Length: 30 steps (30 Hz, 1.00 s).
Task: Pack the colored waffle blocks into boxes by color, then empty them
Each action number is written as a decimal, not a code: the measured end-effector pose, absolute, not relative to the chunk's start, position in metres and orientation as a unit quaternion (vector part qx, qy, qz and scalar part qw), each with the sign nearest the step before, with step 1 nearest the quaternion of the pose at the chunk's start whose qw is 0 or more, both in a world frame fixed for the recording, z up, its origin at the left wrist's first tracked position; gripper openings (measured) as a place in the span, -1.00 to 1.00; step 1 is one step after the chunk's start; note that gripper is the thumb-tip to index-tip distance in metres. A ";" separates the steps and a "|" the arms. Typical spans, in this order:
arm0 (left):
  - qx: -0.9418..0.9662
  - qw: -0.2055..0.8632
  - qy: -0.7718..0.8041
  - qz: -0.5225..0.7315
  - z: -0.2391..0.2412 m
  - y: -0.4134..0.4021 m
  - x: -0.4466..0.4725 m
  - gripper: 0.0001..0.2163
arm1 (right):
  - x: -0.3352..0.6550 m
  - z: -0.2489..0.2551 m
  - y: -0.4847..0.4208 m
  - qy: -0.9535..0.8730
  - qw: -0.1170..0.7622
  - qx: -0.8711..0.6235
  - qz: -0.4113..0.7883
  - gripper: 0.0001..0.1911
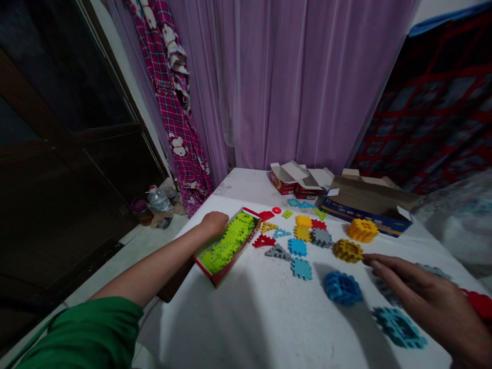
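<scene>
My left hand (214, 224) is closed on the left edge of a shallow red box (220, 277), its fingertips partly hidden. Lime-green interlocking toy blocks (232, 241) fill the box. On the right, the thumb and fingers of my right hand (418, 287) pinch the right end of a dark yellow block stack (348, 251). A brighter yellow stack (362, 230) stands behind it, and a blue stack (343, 287) is nearer me. Teal pieces (400, 327) lie beside my right hand, which partly covers some grey pieces (386, 292).
Loose square blocks (298, 247) and triangular pieces (279, 252) lie mid-table. Small open boxes (283, 182) and a long blue carton (365, 218) stand at the back of the white table (246, 328). Clear plastic wrap (457, 220) is at the right; a bottle (158, 199) is on the floor.
</scene>
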<state>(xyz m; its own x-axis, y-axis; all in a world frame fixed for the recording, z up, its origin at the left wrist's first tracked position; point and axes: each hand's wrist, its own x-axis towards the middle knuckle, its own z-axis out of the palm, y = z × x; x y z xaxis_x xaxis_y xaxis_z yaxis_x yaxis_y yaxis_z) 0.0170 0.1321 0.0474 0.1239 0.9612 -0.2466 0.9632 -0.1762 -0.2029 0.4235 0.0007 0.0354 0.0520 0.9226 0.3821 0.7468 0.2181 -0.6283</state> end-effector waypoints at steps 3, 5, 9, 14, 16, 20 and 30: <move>0.765 -0.001 0.627 -0.146 0.048 0.131 0.020 -0.72 | 0.423 0.036 -0.001 -0.679 0.383 -0.616 0.113 -0.65; 0.775 -0.010 0.618 -0.130 0.049 0.128 0.022 -0.69 | 0.424 0.035 -0.002 -0.675 0.386 -0.620 0.107 -0.64; 0.804 -0.027 0.587 -0.095 0.051 0.120 0.025 -0.67 | 0.427 0.031 -0.001 -0.672 0.387 -0.623 0.103 -0.63; 0.827 -0.027 0.556 -0.080 0.043 0.114 0.028 -0.67 | 0.426 0.032 0.003 -0.658 0.387 -0.636 0.112 -0.61; 0.831 -0.027 0.550 -0.077 0.040 0.114 0.028 -0.66 | 0.426 0.034 0.004 -0.654 0.388 -0.639 0.113 -0.60; 0.837 -0.030 0.542 -0.069 0.041 0.114 0.030 -0.70 | 0.425 0.039 0.003 -0.653 0.395 -0.637 0.108 -0.60; 0.850 -0.035 0.521 -0.071 0.041 0.118 0.039 -0.75 | 0.426 0.045 0.000 -0.638 0.404 -0.643 0.131 -0.58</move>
<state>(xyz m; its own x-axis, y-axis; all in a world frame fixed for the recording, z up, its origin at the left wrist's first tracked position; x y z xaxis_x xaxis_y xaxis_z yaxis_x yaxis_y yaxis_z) 0.0386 0.1178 0.0407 0.4476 0.8902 -0.0841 0.8804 -0.4552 -0.1329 0.4262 -0.0004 0.0451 0.1525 0.9253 0.3472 0.7140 0.1398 -0.6861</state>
